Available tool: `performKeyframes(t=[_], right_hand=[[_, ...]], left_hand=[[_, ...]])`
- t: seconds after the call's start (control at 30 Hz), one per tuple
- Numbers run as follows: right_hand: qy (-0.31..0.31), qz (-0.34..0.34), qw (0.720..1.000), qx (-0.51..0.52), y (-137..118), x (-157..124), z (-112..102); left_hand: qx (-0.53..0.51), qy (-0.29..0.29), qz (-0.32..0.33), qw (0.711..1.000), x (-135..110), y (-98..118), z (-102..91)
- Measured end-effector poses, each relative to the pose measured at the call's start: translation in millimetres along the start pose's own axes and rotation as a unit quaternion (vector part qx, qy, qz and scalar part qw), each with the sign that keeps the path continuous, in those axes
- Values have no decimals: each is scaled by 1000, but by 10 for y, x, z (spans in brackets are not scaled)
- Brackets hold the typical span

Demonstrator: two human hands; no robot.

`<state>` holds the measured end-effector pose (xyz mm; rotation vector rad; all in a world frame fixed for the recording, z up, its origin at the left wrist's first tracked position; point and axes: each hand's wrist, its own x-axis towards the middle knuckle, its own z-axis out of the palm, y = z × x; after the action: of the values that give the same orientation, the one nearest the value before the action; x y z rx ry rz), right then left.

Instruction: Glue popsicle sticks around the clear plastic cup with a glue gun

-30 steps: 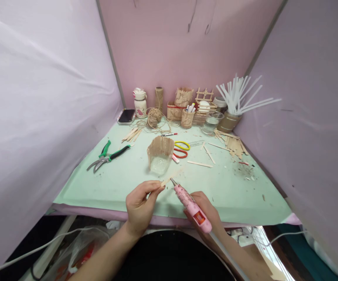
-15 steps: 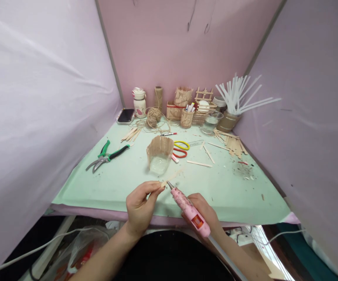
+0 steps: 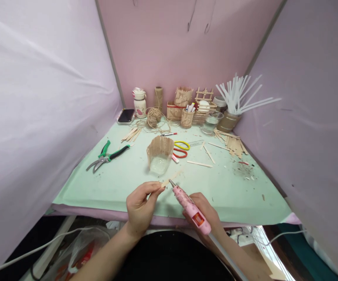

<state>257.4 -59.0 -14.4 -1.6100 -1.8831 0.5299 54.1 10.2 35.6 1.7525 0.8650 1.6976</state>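
Note:
My left hand [image 3: 141, 205] pinches one end of a thin wooden craft stick [image 3: 173, 176] that slants up to the right above the green mat [image 3: 107, 183]. My right hand [image 3: 205, 212] is wrapped round a pink glue gun [image 3: 190, 207]. Its metal tip touches the stick near my left fingertips. Just beyond stands a clear plastic cup [image 3: 160, 154] with wooden sticks glued upright round part of its wall.
Green-handled pliers [image 3: 107, 154] lie at the left. Yellow and red scissors [image 3: 181, 149] and loose sticks [image 3: 230, 143] lie behind the cup. Twine [image 3: 154, 116], a phone [image 3: 126, 116], holders and a pot of white glue sticks [image 3: 235, 102] line the back wall. Fabric walls close in on both sides.
The glue gun's tip has slid slightly back and forth along the stick. My left hand and the stick have hardly moved.

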Motion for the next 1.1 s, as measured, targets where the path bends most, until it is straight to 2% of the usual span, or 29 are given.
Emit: performKeyframes(t=[0.23,0.5,0.67,0.8,0.9,1.0,1.1], right_hand=[[41,-28,999,5,-102,-43,-32],[13,-7,1000,-9,-19,-15,-6],[85,-43,995,17,-87,-56,-2],[86,-74,993,18,-107,-44,-12],[70,-53,996,11,-146,-37,-27],[83,-20,996,18,-226,-53,-50],[95,-26,995,33,-271,-70,-75]], left_hand=[[-1,8,-12,1000,11,21,14],[0,15,1,1000,26,17,22],[4,18,4,1000,32,25,17],[-1,19,7,1000,26,30,18],[-4,22,8,1000,26,37,24],[-2,22,5,1000,31,39,28],[-6,24,0,1000,32,30,26]])
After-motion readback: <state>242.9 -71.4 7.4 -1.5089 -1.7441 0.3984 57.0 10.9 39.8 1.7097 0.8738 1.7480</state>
